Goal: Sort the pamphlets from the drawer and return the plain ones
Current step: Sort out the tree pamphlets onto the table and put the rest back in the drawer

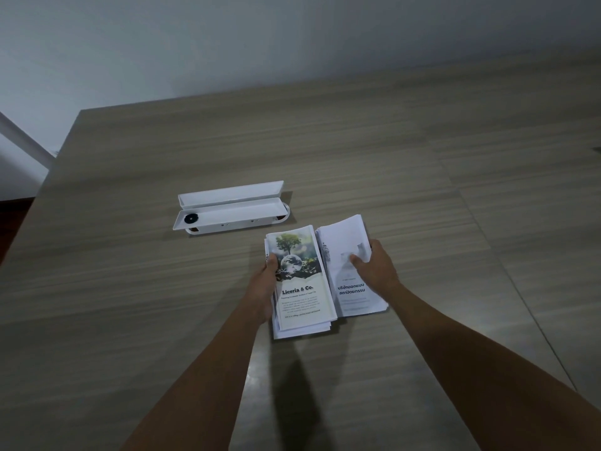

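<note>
My left hand (267, 281) grips the picture stack (300, 281) at its left edge; its lower sheets hide under the tree-and-globe cover. My right hand (374, 266) clasps the plain stack (349, 271), pale grey print barely legible. Both stacks sit side by side on the table (130, 288), near a white tray (227, 208).

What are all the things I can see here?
Tree pamphlet stack: one, cream top with a tree picture, near the table middle.
Plain pamphlet stack: one, white with grey print, right beside the tree stack.
White tray: one, open, beyond the pamphlets.
Black knob: one, inside the tray's left end.
Table: one, wood-grain grey-brown.
Wall: pale, behind the table.
Left hand: holds the tree stack's left edge.
Right hand: rests on the plain stack.
</note>
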